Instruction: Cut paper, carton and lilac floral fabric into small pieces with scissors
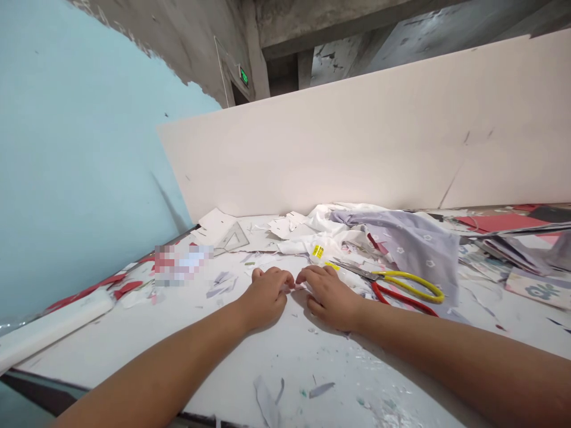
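Observation:
My left hand (266,298) and my right hand (333,300) rest low over the white tabletop (241,380), fingertips almost meeting. Both have curled fingers. A small pale bit, perhaps paper, shows between the fingertips, but I cannot make out what it is. Just right of my right hand lie scissors (371,274) with one yellow and one red handle, blades pointing left. Beyond the fingers is a small clear container with a yellow label (317,252). A lilac sheet with white flowers (414,246) lies crumpled behind the scissors.
A clear triangle ruler (235,239) and white card pieces (218,223) lie at the back left. Red scraps (127,289) and a white roll (57,324) line the left edge. Printed papers (539,288) sit at right. A tall pale board (339,148) closes off the back.

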The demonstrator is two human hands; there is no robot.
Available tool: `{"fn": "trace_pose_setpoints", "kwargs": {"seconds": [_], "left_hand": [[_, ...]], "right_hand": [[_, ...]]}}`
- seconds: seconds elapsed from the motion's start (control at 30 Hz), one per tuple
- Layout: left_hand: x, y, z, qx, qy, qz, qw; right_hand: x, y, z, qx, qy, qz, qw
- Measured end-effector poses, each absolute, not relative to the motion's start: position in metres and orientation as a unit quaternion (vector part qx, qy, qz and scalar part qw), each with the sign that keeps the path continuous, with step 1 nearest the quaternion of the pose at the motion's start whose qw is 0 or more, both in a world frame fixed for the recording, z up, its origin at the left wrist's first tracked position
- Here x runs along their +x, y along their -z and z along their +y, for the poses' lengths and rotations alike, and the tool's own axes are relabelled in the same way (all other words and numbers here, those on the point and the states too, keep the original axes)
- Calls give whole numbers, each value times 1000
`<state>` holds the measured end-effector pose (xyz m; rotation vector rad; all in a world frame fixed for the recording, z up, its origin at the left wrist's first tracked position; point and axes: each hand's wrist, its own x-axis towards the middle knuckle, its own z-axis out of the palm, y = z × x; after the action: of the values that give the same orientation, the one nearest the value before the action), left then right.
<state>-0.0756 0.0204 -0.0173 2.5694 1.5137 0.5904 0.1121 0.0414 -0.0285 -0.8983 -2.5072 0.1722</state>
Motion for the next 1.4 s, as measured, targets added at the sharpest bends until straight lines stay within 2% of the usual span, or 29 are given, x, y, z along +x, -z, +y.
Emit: {"fn": "trace_pose_setpoints", "kwargs": {"seconds": [0.93,1.23,1.4], "left_hand": [[-78,17,21,828,-226,511,56],[-80,18,24,817,-197,537,74],[-80,20,25,801,-237,546,71]], "right_hand": [[111,29,42,-353,-71,-903,235],[112,31,44,-367,-65,-896,243],[112,30,44,-365,-66,-899,231]]}}
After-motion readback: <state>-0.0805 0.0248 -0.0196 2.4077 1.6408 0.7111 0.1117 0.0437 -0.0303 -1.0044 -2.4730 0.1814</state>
